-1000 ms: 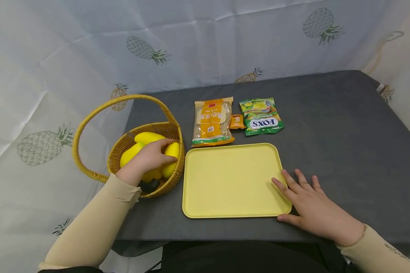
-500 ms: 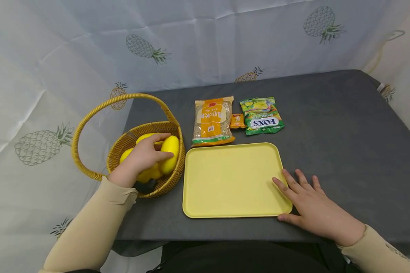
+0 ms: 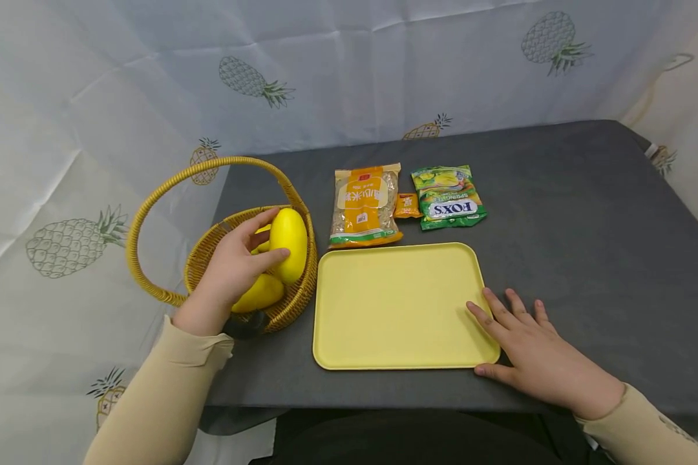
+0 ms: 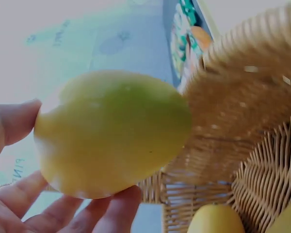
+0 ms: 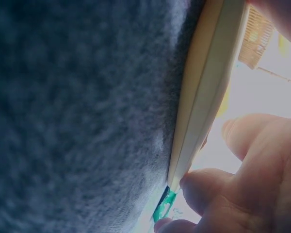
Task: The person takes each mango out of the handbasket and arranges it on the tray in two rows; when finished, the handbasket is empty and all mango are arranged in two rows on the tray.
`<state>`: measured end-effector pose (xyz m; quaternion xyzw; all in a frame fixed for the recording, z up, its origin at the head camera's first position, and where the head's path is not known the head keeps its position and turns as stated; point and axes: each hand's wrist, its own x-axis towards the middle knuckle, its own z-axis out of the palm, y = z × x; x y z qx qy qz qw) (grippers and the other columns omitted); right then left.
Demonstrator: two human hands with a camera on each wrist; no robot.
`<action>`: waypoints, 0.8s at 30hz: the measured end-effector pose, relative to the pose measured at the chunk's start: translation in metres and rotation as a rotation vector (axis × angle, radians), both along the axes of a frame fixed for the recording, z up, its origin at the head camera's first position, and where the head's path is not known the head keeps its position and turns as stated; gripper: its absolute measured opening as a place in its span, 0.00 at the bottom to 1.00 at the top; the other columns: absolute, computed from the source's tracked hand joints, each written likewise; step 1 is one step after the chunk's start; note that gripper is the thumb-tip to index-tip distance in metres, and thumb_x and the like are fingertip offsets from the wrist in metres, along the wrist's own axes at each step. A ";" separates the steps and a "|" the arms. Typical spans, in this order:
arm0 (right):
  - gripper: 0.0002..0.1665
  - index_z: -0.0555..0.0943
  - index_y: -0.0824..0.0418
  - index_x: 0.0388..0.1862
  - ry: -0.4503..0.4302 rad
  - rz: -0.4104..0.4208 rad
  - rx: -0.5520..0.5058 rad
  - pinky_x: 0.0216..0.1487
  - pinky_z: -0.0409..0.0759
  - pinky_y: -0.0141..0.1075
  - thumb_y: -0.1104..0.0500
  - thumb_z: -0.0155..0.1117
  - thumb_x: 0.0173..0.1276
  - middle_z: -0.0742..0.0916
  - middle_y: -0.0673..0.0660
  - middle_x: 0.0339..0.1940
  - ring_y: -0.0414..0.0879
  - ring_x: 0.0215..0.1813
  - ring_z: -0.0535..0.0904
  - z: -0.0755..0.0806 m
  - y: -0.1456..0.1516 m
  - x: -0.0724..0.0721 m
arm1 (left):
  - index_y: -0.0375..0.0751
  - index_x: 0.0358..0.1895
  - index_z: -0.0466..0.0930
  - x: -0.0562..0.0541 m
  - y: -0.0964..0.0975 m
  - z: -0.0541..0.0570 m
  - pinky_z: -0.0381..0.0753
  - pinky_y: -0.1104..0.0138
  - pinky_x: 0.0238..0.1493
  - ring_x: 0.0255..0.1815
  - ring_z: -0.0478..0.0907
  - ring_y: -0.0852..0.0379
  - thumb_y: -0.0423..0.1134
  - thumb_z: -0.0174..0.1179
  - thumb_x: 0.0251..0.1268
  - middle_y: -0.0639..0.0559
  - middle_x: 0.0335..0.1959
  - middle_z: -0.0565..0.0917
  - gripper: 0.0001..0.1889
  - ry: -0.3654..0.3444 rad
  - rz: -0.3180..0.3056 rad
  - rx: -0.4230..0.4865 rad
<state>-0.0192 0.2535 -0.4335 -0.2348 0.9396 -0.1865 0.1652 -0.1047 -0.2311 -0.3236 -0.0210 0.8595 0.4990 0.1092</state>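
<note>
My left hand [image 3: 232,265] holds a yellow mango [image 3: 289,245] between thumb and fingers, over the right side of a wicker basket [image 3: 295,311]. In the left wrist view the held mango [image 4: 111,133] shows a greenish patch, with the thumb at one end and fingertips beneath. More yellow fruit [image 3: 263,294] lies in the basket, partly hidden by the hand and forearm. My right hand [image 3: 538,361] lies with spread fingers at the right edge of a pale yellow tray [image 3: 401,310]. The right wrist view shows a fingertip against the tray's rim [image 5: 203,97].
Behind the tray lie a large orange-and-clear food bag [image 3: 365,206], a small orange packet [image 3: 407,205] and a green Fox's candy bag [image 3: 449,197]. The basket's tall handle [image 3: 145,200] arches up on its left. A dark object [image 3: 245,325] shows at the basket's near side.
My left hand has gripped the mango among the other fruit and lifted it up and slightly away from the basket's bottom. The right hand and tray have stayed put.
</note>
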 end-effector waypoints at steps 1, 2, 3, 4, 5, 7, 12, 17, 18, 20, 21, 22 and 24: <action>0.61 0.59 0.46 0.93 0.000 0.000 -0.001 0.80 0.39 0.84 0.29 0.75 0.70 0.55 0.66 0.94 0.81 0.89 0.46 0.000 0.000 0.000 | 0.59 0.89 0.63 0.001 0.001 0.000 0.87 0.62 0.64 0.84 0.70 0.45 0.37 0.70 0.78 0.54 0.88 0.65 0.41 0.012 0.001 0.029; 0.61 0.59 0.46 0.93 -0.001 -0.002 -0.003 0.80 0.39 0.84 0.29 0.75 0.70 0.55 0.65 0.94 0.81 0.89 0.46 0.000 0.000 0.000 | 0.58 0.89 0.63 0.003 0.003 0.000 0.88 0.66 0.61 0.83 0.71 0.45 0.35 0.70 0.78 0.53 0.88 0.66 0.41 0.022 0.003 0.061; 0.61 0.59 0.46 0.93 0.000 -0.002 -0.003 0.80 0.39 0.84 0.29 0.75 0.70 0.55 0.66 0.94 0.81 0.89 0.46 0.000 0.000 0.000 | 0.56 0.89 0.63 0.004 0.005 -0.001 0.88 0.69 0.59 0.83 0.71 0.45 0.34 0.69 0.78 0.52 0.87 0.66 0.41 0.030 0.006 0.099; 0.61 0.59 0.46 0.93 0.000 -0.002 -0.003 0.80 0.39 0.84 0.29 0.75 0.70 0.55 0.65 0.94 0.81 0.89 0.46 -0.001 0.000 0.000 | 0.55 0.89 0.63 0.006 0.007 -0.001 0.87 0.72 0.57 0.82 0.72 0.44 0.32 0.68 0.78 0.51 0.87 0.67 0.41 0.037 0.008 0.135; 0.61 0.59 0.46 0.93 0.001 -0.002 -0.003 0.80 0.39 0.84 0.29 0.75 0.70 0.55 0.65 0.94 0.81 0.89 0.46 -0.001 0.000 0.001 | 0.53 0.89 0.62 0.007 0.009 -0.002 0.87 0.73 0.56 0.82 0.72 0.44 0.30 0.67 0.78 0.49 0.87 0.67 0.41 0.045 0.009 0.171; 0.61 0.58 0.46 0.93 0.000 -0.002 -0.003 0.80 0.40 0.84 0.29 0.75 0.70 0.55 0.65 0.94 0.81 0.89 0.46 -0.001 0.000 0.001 | 0.50 0.90 0.60 0.010 0.014 -0.002 0.87 0.74 0.57 0.81 0.72 0.42 0.28 0.66 0.79 0.46 0.86 0.68 0.41 0.059 0.002 0.234; 0.61 0.59 0.46 0.93 0.005 -0.001 0.000 0.80 0.41 0.84 0.30 0.75 0.70 0.55 0.66 0.94 0.82 0.89 0.47 -0.001 0.001 0.001 | 0.45 0.91 0.55 0.015 0.026 -0.007 0.86 0.73 0.61 0.81 0.72 0.41 0.24 0.63 0.79 0.46 0.88 0.65 0.43 0.085 -0.032 0.312; 0.61 0.58 0.46 0.93 -0.002 -0.002 -0.003 0.80 0.40 0.84 0.29 0.74 0.70 0.55 0.65 0.94 0.81 0.89 0.47 -0.002 0.001 0.000 | 0.41 0.91 0.54 0.018 0.040 -0.015 0.84 0.74 0.63 0.84 0.68 0.40 0.22 0.62 0.78 0.47 0.90 0.61 0.44 0.099 -0.064 0.371; 0.61 0.58 0.46 0.93 -0.003 -0.003 -0.003 0.80 0.40 0.84 0.29 0.74 0.70 0.55 0.65 0.94 0.81 0.89 0.46 -0.002 0.000 0.000 | 0.41 0.91 0.54 0.018 0.043 -0.017 0.84 0.73 0.63 0.85 0.67 0.40 0.21 0.62 0.78 0.46 0.90 0.61 0.44 0.101 -0.072 0.384; 0.61 0.58 0.46 0.93 -0.005 -0.003 -0.004 0.80 0.40 0.84 0.28 0.74 0.70 0.54 0.65 0.94 0.81 0.89 0.46 -0.002 0.000 0.000 | 0.40 0.91 0.54 0.019 0.050 -0.021 0.84 0.73 0.64 0.86 0.66 0.40 0.20 0.62 0.78 0.45 0.90 0.61 0.43 0.103 -0.081 0.407; 0.61 0.58 0.46 0.93 -0.004 -0.002 -0.005 0.80 0.40 0.84 0.28 0.74 0.70 0.54 0.65 0.94 0.81 0.89 0.46 -0.002 0.000 0.000 | 0.40 0.91 0.54 0.019 0.053 -0.023 0.84 0.73 0.64 0.86 0.67 0.40 0.20 0.62 0.78 0.44 0.90 0.62 0.43 0.104 -0.085 0.413; 0.61 0.58 0.46 0.93 -0.001 -0.002 -0.005 0.80 0.40 0.84 0.29 0.74 0.70 0.54 0.65 0.94 0.81 0.89 0.46 -0.002 0.000 0.000 | 0.40 0.91 0.54 0.019 0.056 -0.026 0.84 0.73 0.64 0.86 0.67 0.40 0.20 0.62 0.78 0.43 0.90 0.62 0.43 0.100 -0.088 0.424; 0.61 0.58 0.46 0.93 0.005 0.000 -0.007 0.80 0.41 0.84 0.29 0.74 0.71 0.55 0.65 0.94 0.82 0.89 0.47 -0.002 0.000 0.000 | 0.39 0.91 0.54 0.018 0.063 -0.030 0.83 0.72 0.66 0.86 0.67 0.41 0.19 0.61 0.77 0.44 0.90 0.61 0.44 0.093 -0.092 0.442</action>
